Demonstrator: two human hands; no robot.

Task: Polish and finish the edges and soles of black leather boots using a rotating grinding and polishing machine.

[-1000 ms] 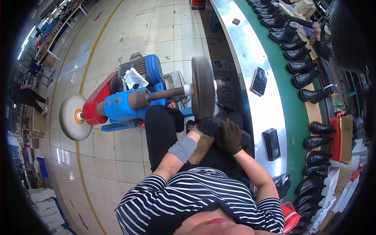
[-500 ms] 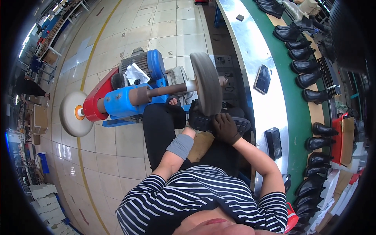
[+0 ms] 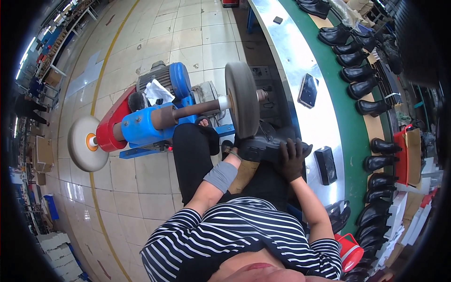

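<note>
A black leather shoe (image 3: 262,146) is held across my lap, its rim against or just under the grey buffing wheel (image 3: 244,98); contact is hard to tell. My right hand (image 3: 292,159), in a dark brown glove, grips its right end, fingers up over the side and slightly apart. At the shoe's left end is my left hand (image 3: 236,156), with a grey band at the wrist; its fingers are hidden by the shoe. The wheel sits on a shaft from a blue and red machine (image 3: 141,128), with a pale wheel (image 3: 89,143) on the other end.
To the right runs a metal bench (image 3: 300,56) with a phone (image 3: 308,90) and a black block (image 3: 325,165). Beyond it, black shoes (image 3: 361,87) line a green conveyor (image 3: 347,136). A red bucket (image 3: 350,251) stands near my right elbow. A motor (image 3: 164,80) sits behind the shaft.
The shoe has turned: its sole faced up before, and now its upper shows. My right hand has shifted right, toward the shoe's end. The whole view has swung slightly.
</note>
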